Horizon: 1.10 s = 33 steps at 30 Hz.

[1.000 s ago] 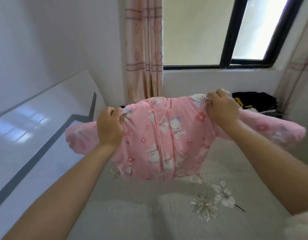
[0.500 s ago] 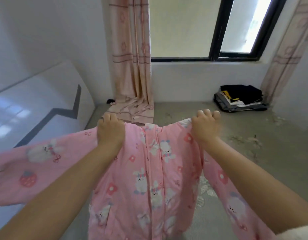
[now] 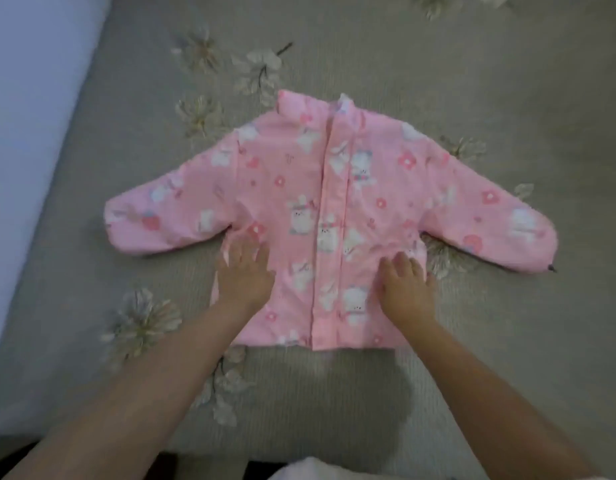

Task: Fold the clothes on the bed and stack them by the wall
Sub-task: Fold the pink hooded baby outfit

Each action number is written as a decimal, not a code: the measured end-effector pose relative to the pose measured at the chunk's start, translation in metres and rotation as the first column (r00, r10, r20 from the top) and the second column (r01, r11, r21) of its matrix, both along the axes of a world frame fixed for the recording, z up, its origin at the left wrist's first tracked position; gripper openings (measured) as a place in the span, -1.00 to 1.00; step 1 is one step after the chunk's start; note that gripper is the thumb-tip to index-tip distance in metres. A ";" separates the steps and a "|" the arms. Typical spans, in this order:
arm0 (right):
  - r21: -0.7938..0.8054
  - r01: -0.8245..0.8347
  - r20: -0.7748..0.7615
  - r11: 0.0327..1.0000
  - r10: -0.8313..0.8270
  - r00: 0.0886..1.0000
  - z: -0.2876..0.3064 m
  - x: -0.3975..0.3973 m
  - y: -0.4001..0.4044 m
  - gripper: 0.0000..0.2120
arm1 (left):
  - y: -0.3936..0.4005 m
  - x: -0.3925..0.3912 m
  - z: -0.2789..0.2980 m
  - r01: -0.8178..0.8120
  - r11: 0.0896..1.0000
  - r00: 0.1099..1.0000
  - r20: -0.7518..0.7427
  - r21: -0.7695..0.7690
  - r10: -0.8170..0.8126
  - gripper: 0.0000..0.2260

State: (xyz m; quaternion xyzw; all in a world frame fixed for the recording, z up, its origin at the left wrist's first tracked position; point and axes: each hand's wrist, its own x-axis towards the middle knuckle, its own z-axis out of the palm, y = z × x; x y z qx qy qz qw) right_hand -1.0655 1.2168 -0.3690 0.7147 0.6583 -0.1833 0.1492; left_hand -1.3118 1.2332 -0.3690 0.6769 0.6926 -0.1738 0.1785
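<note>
Smoothing pink jacket [image 3: 320, 209] flat on bed [image 3: 472, 81]; left hand [image 3: 245, 271] and right hand [image 3: 407, 285] press with flat fingers, gripping nothing. Sleeve folding judged next.

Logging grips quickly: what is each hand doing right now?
Left hand: open, pressing flat on the pink jacket.
Right hand: open, resting on the jacket.

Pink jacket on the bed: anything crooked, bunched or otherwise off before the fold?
Nothing stands out. The pink jacket lies flat, front up, on the bed, both sleeves spread, with the left hand and right hand pressing its lower front.
</note>
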 end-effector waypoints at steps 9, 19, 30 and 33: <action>0.043 0.416 -0.191 0.909 -0.401 0.896 -0.029 0.020 -0.019 -0.58 | -0.046 -0.022 -0.025 -0.246 0.969 0.961 0.126 -0.005 0.244 -0.64; -0.612 -0.183 0.063 0.769 0.279 0.958 0.019 0.023 -0.098 -0.74 | -0.114 -0.028 0.020 0.270 0.702 0.899 -0.088 -0.659 -0.429 -0.57; 0.168 0.138 -0.227 0.976 -0.098 0.969 0.034 0.002 0.063 -0.72 | 0.048 0.011 0.051 -0.170 0.961 0.913 0.402 0.218 0.070 -0.70; 0.153 0.284 -0.347 0.947 -0.217 0.912 0.019 -0.014 0.108 -0.72 | 0.091 0.027 0.039 -0.459 0.883 0.766 0.544 0.093 0.341 -0.60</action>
